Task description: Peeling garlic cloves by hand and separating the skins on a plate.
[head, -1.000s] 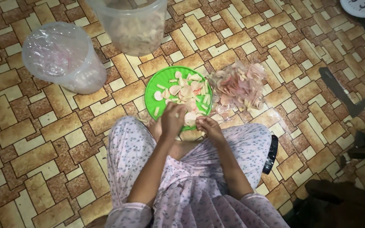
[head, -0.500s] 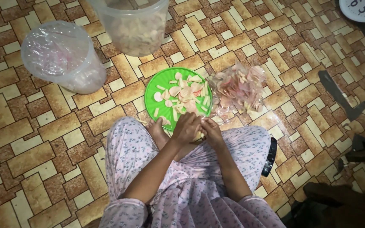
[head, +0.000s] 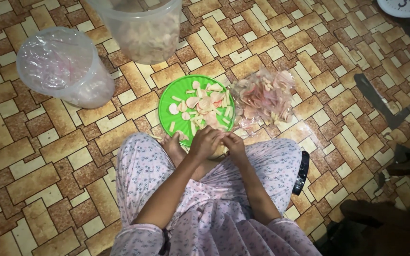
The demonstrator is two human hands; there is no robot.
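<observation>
A covered tub [head: 62,66] and an open tub [head: 143,28] stand on the floor [head: 34,156]. Between the knees the left hand [head: 206,142] and right hand [head: 235,144] meet, fingers curled on a small pale piece, too hidden to identify, over the near rim of the green plate [head: 167,97], which catches slices; a peel heap [head: 264,97] lies right

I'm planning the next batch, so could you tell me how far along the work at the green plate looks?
Done: the green plate already carries many pale slices and strips. In hand: left hand and right hand meet over a small piece at the plate's near edge. Left: the heap of pinkish pieces in clear plastic beside the plate appears unprocessed.
</observation>
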